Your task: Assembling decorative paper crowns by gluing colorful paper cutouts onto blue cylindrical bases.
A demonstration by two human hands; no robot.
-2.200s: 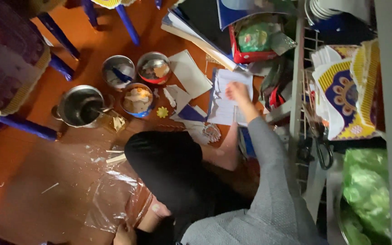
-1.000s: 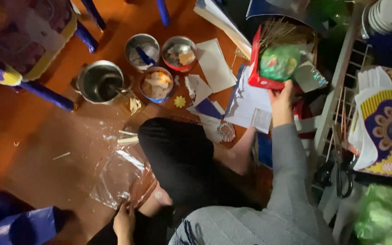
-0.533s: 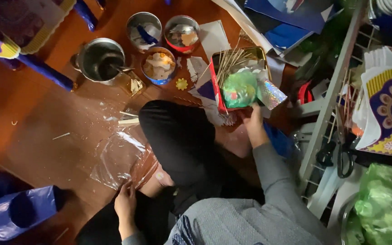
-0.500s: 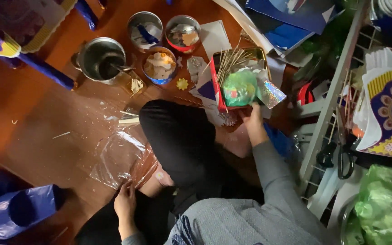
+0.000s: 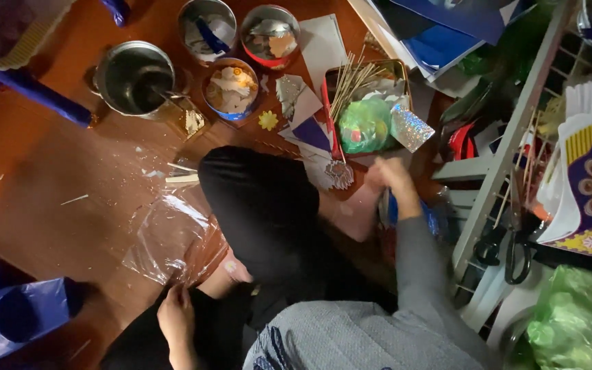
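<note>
My right hand (image 5: 393,181) is blurred, just below and right of a red tray (image 5: 328,103) lying on the floor. The tray holds thin wooden sticks (image 5: 351,81), a green bag (image 5: 364,125) and a glittery silver card (image 5: 410,127). The hand is off the tray and nothing shows in it. My left hand (image 5: 175,316) rests low on my dark trouser leg (image 5: 262,205), fingers stretched, touching the edge of a clear plastic sheet (image 5: 169,236). A small paper flower (image 5: 340,174) lies between my knee and the tray.
Three small bowls of scraps (image 5: 231,88) and a steel pot (image 5: 135,77) stand on the brown floor ahead. Paper pieces and a yellow flower (image 5: 267,120) lie near them. A white wire rack (image 5: 508,147) with printed bags, scissors (image 5: 512,247) and a green bag (image 5: 577,315) fills the right. Blue chair legs (image 5: 35,96) stand at left.
My right hand carried the red tray from the rack side down to the floor, let it go and pulled back toward my knee. The left hand stayed by the plastic sheet.
</note>
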